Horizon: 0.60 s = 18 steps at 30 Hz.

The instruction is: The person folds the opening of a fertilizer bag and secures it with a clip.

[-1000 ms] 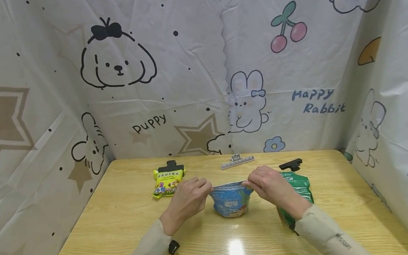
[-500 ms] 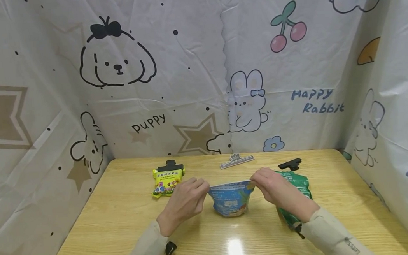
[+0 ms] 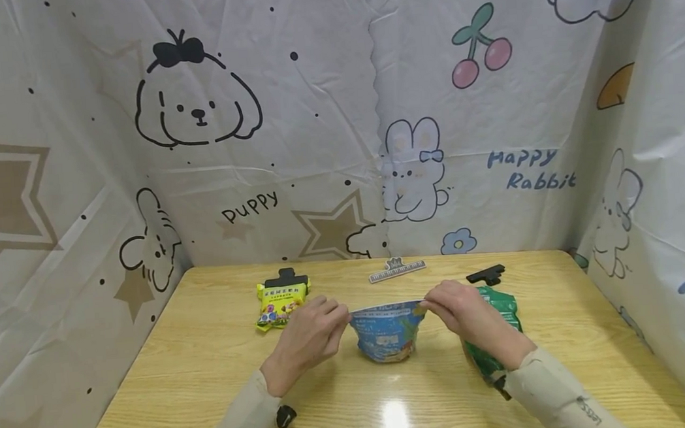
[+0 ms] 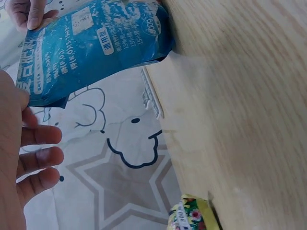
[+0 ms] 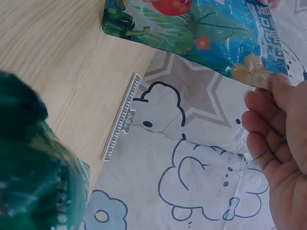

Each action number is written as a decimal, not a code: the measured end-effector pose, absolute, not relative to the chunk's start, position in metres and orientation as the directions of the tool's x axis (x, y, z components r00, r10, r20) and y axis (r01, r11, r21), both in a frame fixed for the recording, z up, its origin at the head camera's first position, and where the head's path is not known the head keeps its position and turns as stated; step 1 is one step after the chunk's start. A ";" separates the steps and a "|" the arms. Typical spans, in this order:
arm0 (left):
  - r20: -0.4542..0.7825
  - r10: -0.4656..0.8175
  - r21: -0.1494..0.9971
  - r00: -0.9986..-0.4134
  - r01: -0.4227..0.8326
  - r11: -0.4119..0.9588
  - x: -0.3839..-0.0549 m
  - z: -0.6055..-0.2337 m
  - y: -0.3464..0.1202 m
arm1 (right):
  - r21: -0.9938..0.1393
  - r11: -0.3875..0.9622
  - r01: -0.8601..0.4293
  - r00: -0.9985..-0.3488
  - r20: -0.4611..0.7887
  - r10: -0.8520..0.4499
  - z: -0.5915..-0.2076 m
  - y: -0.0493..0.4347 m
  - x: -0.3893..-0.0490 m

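A blue printed plastic bag (image 3: 387, 339) stands on the table between both hands, its top edge pulled straight. My left hand (image 3: 311, 334) pinches the top left corner between thumb and index finger; in the left wrist view its other fingers (image 4: 43, 158) hang loosely curled. At the top right corner, my right hand (image 3: 466, 314) pinches the bag the same way, as the right wrist view shows. Vegetables and flowers are printed on the bag's far side (image 5: 206, 38). Close beside the right forearm lies a green bag (image 3: 504, 309), partly covered by it.
A yellow bag (image 3: 283, 306) with a black clip (image 3: 286, 278) on its top lies at the left. A piano-key patterned clip (image 3: 397, 271) lies at the back, and a black clip (image 3: 487, 275) behind the green bag. Another black clip (image 3: 285, 416) is by the left sleeve.
My right hand has shifted slightly right and the bag's top edge is stretched wider and straighter. Its corners show more between the fingers. The left hand has moved slightly left.
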<state>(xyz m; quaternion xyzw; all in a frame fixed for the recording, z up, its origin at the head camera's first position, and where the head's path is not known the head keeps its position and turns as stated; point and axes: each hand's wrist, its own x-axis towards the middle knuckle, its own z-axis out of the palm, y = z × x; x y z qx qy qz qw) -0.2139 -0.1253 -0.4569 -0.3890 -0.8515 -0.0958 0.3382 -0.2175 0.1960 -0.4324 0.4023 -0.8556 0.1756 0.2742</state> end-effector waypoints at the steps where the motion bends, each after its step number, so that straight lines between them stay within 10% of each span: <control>1: 0.656 0.597 -0.115 -0.463 0.720 0.685 -0.214 -0.456 -0.126 | -0.089 0.612 -0.786 -0.528 0.611 -0.589 -0.432 0.196 -0.218; 18: 0.578 0.634 -0.214 -0.514 0.654 0.725 -0.205 -0.424 -0.068 | -0.158 0.617 -0.771 -0.585 0.558 -0.588 -0.433 0.198 -0.212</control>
